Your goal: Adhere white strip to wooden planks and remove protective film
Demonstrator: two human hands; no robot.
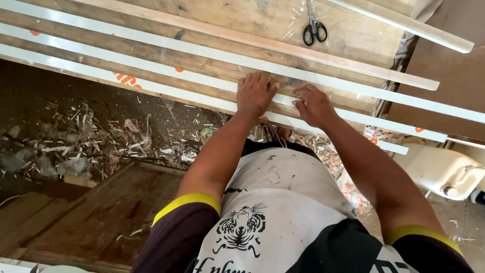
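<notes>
Both hands press flat, no closed grip: left hand [255,93] and right hand [313,104] on white strip [212,101] at frame center, desk [252,20] edge. Several strips laid parallel; scissors [314,28] idle upper right.

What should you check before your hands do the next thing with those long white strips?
1. Left hand flat on the white strip: ok.
2. Right hand pinching the strip's edge: cannot tell, fingertips hidden.
3. Strips lying side by side on the wooden bench: ok.
4. Scissors away from both hands: ok.
5. Floor scraps out from underfoot: not ok.
</notes>
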